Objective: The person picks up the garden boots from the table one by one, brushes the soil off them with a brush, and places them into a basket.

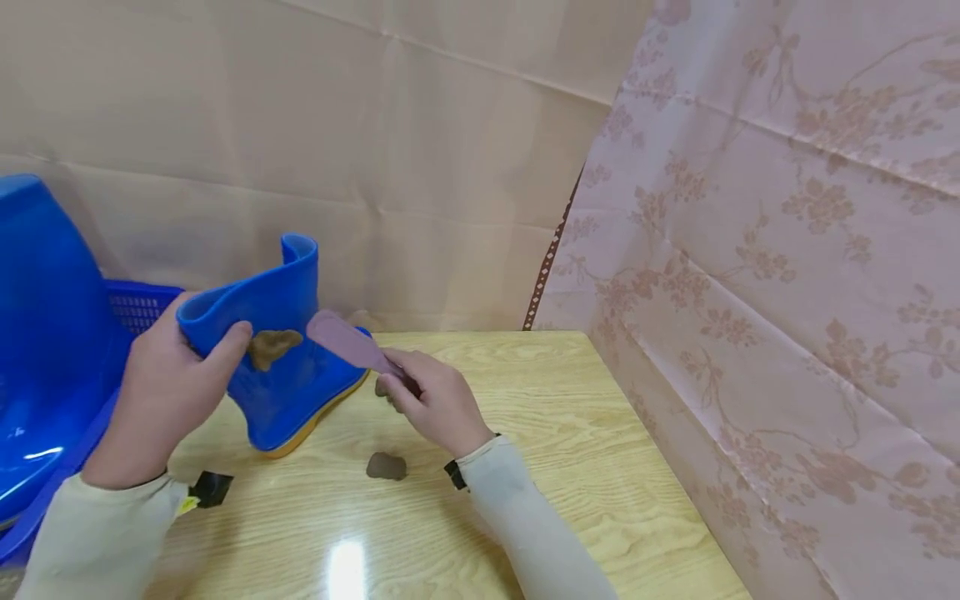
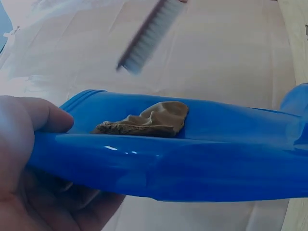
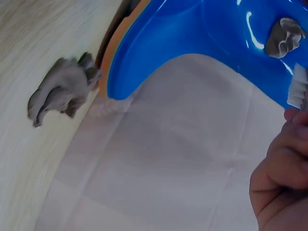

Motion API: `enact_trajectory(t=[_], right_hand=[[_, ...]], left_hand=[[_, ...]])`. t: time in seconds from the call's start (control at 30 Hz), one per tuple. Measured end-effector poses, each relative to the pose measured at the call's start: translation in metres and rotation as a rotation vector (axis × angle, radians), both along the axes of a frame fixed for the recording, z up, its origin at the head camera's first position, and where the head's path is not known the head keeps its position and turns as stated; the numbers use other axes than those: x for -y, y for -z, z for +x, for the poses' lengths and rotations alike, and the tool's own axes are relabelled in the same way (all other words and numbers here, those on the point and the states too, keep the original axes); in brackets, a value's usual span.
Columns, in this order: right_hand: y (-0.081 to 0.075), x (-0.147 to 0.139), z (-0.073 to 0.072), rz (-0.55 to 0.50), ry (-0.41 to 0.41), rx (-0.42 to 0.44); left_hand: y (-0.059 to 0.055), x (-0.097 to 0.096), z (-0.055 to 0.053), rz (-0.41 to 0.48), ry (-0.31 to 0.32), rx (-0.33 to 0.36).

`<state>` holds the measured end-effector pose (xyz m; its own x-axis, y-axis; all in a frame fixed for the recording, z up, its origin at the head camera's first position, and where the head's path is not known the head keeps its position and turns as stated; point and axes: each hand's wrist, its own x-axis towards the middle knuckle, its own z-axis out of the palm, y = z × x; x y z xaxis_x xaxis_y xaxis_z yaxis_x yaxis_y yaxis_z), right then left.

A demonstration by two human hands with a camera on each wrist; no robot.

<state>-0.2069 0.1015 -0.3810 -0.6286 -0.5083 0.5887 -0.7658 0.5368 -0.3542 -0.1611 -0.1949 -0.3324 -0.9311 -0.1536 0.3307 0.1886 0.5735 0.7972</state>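
My left hand [image 1: 168,375] grips a blue rubber boot [image 1: 281,387] by the top of its shaft, thumb on the outer face, squeezing the opening narrow. The boot is tilted over the table, its yellow-orange sole downward. A lump of brown mud [image 1: 272,347] sticks to the shaft beside my thumb; the left wrist view shows this mud [image 2: 149,119] folded and thick. My right hand [image 1: 435,396] holds a mauve brush [image 1: 345,339] by its handle. In the left wrist view the white bristles [image 2: 149,41] hang above the shaft, apart from the mud.
At the left a second blue boot [image 1: 45,333] stands in a blue plastic basket [image 1: 142,304]. One mud lump [image 1: 386,466] lies on the wooden table [image 1: 525,417], and another [image 1: 382,387] shows beside my right hand. Beige cloth hangs behind, floral cloth at right.
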Motion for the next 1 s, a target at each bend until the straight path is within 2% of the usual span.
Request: enact_trajectory(t=[0.23, 0.5, 0.63, 0.9, 1.0], right_hand=[[-0.003, 0.013, -0.001, -0.039, -0.017, -0.117], [0.0, 0.019, 0.001, 0.027, -0.144, -0.125], [0.002, 0.019, 0.001, 0.038, -0.174, -0.11], [0.003, 0.018, 0.0, 0.021, -0.121, -0.044], [0.003, 0.017, -0.001, 0.011, -0.097, -0.022]], left_hand=[[0.002, -0.008, -0.003, -0.018, 0.094, -0.052], [0.006, -0.012, -0.001, -0.008, 0.174, -0.113], [0.008, -0.015, -0.001, 0.003, 0.211, -0.123], [0.01, -0.012, -0.002, 0.017, 0.148, -0.155], [0.01, -0.012, -0.002, 0.033, 0.165, -0.157]])
